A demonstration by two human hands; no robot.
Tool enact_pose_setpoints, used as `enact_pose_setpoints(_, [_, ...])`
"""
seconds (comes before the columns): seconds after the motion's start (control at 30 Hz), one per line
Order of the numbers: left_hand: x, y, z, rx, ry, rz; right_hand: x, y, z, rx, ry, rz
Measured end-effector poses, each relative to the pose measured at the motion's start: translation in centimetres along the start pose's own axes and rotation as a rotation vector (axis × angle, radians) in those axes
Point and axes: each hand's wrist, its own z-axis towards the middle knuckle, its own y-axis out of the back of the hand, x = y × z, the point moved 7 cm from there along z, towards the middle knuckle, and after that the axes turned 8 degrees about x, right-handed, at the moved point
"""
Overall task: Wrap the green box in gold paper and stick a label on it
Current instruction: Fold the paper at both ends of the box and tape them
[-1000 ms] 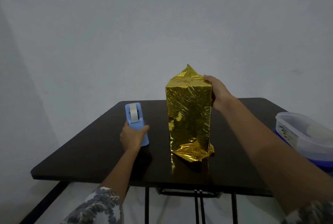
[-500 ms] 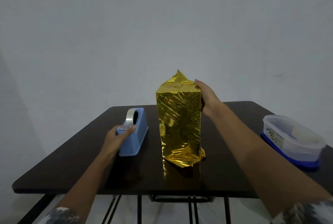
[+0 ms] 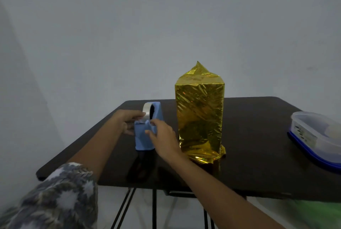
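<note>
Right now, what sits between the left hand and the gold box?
The blue tape dispenser, with the right hand reaching onto its box-side edge. Both lie between the left hand and the box, as the head view shows.

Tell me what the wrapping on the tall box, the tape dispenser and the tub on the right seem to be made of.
The gold wrapping looks like thin metallic foil or film: mirror-shiny, with sharp creases and rainbow glints. The tape dispenser is likely moulded plastic, a smooth matt light blue. The tub appears to be translucent plastic, since its contents show dimly through; the blue part beneath looks opaque.
</note>
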Motion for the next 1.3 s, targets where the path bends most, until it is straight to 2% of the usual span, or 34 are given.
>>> enact_pose_setpoints(0.07, [0.0, 0.1, -0.2, 0.008, 0.012, -0.005, -1.8, -1.9, 0.9, 0.031, -0.117, 0.095])
enact_pose_setpoints(0.23, [0.0, 0.3, -0.4, 0.046, 0.021, -0.007, -3.1, -2.6, 2.8, -0.037, -0.146, 0.245])
enact_pose_setpoints(0.4, [0.2, 0.5, 0.0, 0.030, 0.018, -0.025, -3.6, -2.5, 3.3, -0.050, -0.149, 0.137])
enact_pose_setpoints(0.6, [1.1, 1.2, -0.5, 0.038, -0.064, -0.128, -3.9, -2.9, 3.4, -0.080, -0.191, 0.095])
enact_pose_setpoints(0.9, [4.6, 1.0, -1.4, -0.071, -0.204, -0.373, -4.5, -3.2, 3.5, -0.094, -0.221, 0.096])
enact_pose_setpoints(1.1, [6.3, 0.7, -1.8, -0.166, -0.250, -0.404, -4.5, -3.4, 3.5, -0.096, -0.195, 0.113])
enact_pose_setpoints(1.3, [6.3, 0.3, -1.8, -0.255, -0.256, -0.374, -5.5, -3.5, 3.7, 0.022, -0.115, 0.400])
